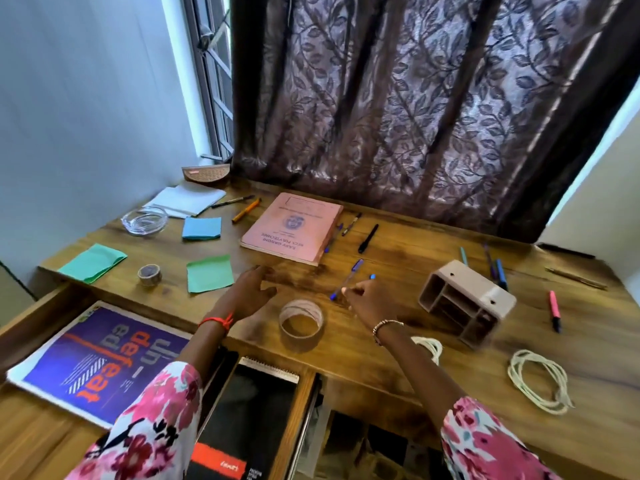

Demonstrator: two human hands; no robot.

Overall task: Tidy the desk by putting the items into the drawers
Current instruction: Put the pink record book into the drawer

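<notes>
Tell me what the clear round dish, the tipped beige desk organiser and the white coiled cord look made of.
Clear round dish: glass, likely; transparent, thick glinting rim. Tipped beige desk organiser: moulded plastic, matte; smooth rounded compartment walls. White coiled cord: probably plastic-sheathed cable or rope; too blurred to settle.

left hand (pixel 252 292) spread above desk (pixel 588 327) | right hand (pixel 367 301) curled at blue pen (pixel 348 280), grip unclear | tape roll (pixel 301 322) between

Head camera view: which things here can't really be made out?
In the head view:
Right drawer: contents dark, cut off by the bottom edge.
Pink book: small print blurred.
Right hand: its own fingers hide whether it grips the blue pen.
Small white cord: partly behind the right forearm.
</notes>
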